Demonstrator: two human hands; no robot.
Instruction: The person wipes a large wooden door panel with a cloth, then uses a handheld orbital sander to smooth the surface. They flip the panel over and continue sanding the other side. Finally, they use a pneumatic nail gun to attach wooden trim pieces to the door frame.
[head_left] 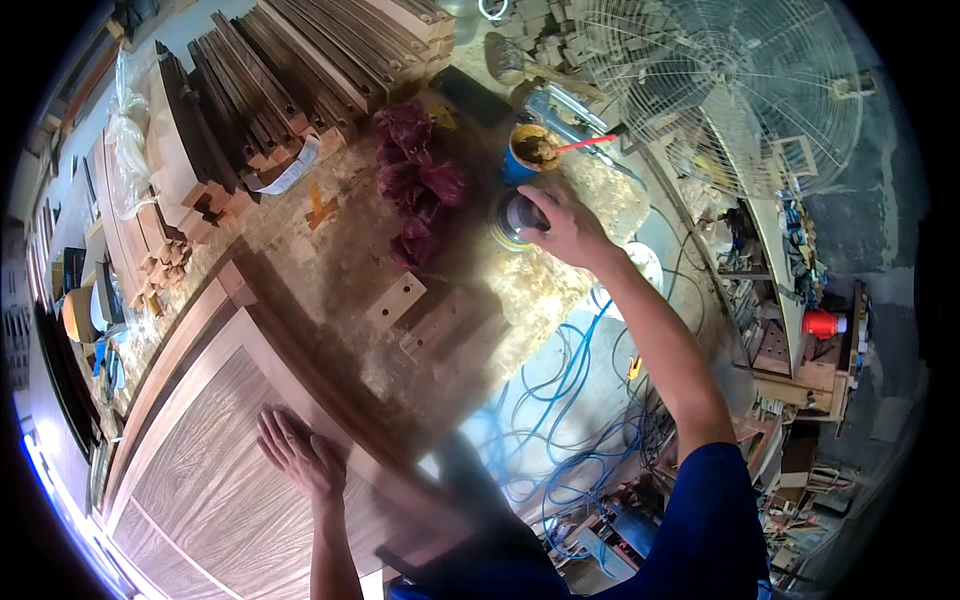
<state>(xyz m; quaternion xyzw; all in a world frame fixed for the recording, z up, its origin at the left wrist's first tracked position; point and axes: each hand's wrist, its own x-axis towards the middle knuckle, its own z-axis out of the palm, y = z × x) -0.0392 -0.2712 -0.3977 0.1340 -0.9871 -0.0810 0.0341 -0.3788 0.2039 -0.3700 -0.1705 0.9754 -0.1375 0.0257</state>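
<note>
My left hand (297, 450) lies flat with its fingers stretched out on a framed wooden panel (215, 480) with a strong grain, at the lower left. It holds nothing. Reaching across the bench, my right hand (568, 228) has its fingers curled round a dark round object (522, 214) with a pale, disc-like rim; its exact kind is unclear. Just beyond stands a blue tub (520, 165) of brown paste, with a red stick (588, 143) leaning out of it. A crumpled maroon cloth (420, 175) lies to the left of that hand.
Two small drilled wood blocks, one (397, 300) paler, lie mid-bench. Long wooden strips (290, 60) are stacked at the back left. A large wire-caged fan (720, 70) stands at the back right. Blue hoses (570, 400) coil on the floor beside the bench.
</note>
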